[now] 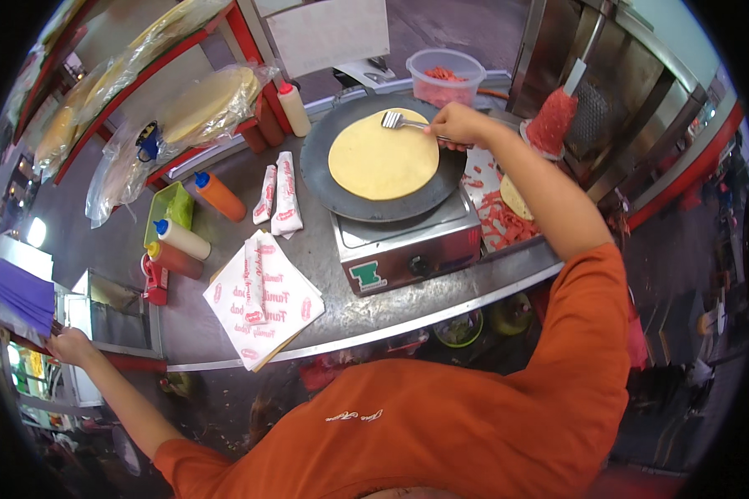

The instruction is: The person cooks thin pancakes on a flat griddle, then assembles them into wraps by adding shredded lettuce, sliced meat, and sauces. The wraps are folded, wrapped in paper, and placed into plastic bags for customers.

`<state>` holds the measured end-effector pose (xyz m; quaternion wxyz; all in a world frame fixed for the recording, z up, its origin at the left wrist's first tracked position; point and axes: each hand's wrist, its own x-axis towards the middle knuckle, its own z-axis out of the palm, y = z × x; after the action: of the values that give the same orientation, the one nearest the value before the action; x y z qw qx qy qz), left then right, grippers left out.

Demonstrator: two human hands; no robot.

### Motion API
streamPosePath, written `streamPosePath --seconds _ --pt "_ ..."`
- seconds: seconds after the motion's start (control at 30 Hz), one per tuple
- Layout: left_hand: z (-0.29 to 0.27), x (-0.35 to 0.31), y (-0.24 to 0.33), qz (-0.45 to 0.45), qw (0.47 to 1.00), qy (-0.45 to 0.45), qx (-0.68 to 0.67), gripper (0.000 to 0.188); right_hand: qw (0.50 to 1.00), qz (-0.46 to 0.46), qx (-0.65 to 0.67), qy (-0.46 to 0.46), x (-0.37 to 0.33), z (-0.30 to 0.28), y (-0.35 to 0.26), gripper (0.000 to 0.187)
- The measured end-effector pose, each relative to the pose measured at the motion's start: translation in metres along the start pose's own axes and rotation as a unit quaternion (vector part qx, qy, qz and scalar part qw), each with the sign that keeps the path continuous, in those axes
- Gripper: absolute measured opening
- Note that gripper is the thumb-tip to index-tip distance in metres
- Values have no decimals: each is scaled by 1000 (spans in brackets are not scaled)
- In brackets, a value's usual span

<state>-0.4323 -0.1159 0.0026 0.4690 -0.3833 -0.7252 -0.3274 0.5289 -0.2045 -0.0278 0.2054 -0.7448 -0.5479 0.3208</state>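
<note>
My right hand [464, 125] is closed on the handle of a metal fork [404, 122]. Its tines touch the far edge of a round yellow flatbread [383, 162], which lies flat on a dark round griddle [320, 170]. Below the griddle sits a steel burner [408, 258] with a black knob. Far to the left, my left hand [72, 346] is beside the lower corner of a purple sheet-like stack [21, 295]. Its fingers look curled at the picture's rim, and what they hold, if anything, is hidden.
Squeeze bottles [220, 196], wrapped rolls [285, 195] and printed paper sheets [287, 312] occupy the counter left of the burner. A meat cone [551, 123] stands at right, above a tray of red shreds [499, 223]. A clear tub [446, 76] is behind; bagged flatbreads [212, 104] fill the shelves.
</note>
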Motion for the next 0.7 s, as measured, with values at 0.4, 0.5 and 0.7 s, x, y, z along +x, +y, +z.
streamPosePath --seconds 0.4,0.5,0.7 --pt "31 24 -23 43 938 177 -294 23 931 -252 185 190 -95 -55 -3 35" --pt "52 27 -31 50 927 194 -318 30 938 -73 10 337 -116 -15 72 31" --pt "24 8 -24 169 960 224 -14 46 905 57 -260 332 -132 82 182 51"
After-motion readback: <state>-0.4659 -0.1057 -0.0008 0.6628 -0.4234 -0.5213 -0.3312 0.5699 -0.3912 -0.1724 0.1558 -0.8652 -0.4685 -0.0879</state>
